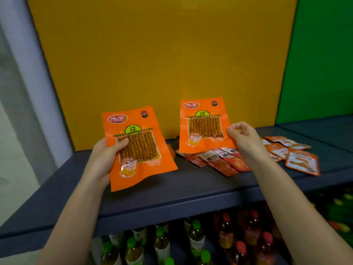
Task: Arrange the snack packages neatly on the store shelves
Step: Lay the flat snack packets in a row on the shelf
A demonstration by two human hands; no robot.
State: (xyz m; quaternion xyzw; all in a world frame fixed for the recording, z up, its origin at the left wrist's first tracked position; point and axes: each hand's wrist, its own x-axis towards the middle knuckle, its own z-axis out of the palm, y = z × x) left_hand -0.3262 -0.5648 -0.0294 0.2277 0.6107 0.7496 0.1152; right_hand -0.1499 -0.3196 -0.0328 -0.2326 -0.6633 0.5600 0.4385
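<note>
Two large orange snack packages with clear windows are held up over the dark grey shelf (172,188). My left hand (107,157) grips the nearer orange package (141,165) by its left edge, thumb on the window. My right hand (242,136) pinches the right edge of the second orange package (202,119), which stands upright near the yellow back panel. Below that package several small red packets (223,159) lie fanned out on the shelf. Several small orange packets (301,159) lie scattered at the right, partly hidden behind my right forearm.
The yellow back panel (162,64) closes the shelf behind; a green panel (321,60) adjoins at the right. A grey upright (28,92) bounds the left side. On the lower shelf stand bottles with green caps (160,243) and with red caps (248,230).
</note>
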